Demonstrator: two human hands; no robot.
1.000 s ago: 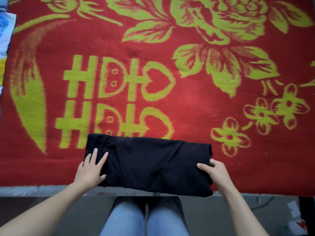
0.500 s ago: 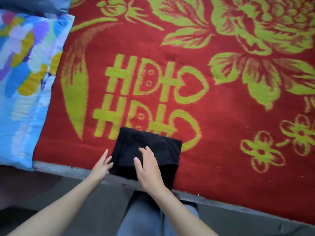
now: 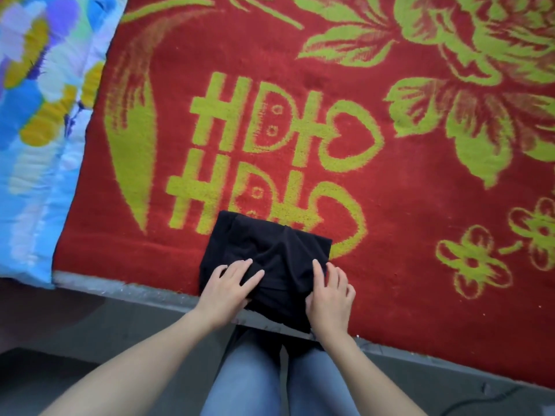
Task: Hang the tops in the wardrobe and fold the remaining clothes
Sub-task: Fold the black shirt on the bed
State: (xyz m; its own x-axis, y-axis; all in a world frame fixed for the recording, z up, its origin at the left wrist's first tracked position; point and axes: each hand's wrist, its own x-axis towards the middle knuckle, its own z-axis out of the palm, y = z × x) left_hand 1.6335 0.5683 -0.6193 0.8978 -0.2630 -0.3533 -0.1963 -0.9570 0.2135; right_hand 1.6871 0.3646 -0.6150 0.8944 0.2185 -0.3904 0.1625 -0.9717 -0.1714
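Head view: the black garment (image 3: 265, 253) lies folded small at the near edge of the bed (image 3: 420, 211) — this piece looks nearly done. Left hand (image 3: 229, 285) and right hand (image 3: 330, 294) press it with straight fingers, gripping nothing. Whether the tops are hung, I cannot tell.

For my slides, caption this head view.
Left hand and right hand rest on a folded black garment at the edge of a red blanket.

Quilt (image 3: 33, 121) cropped left, blanket (image 3: 420, 211) (red) cropped right
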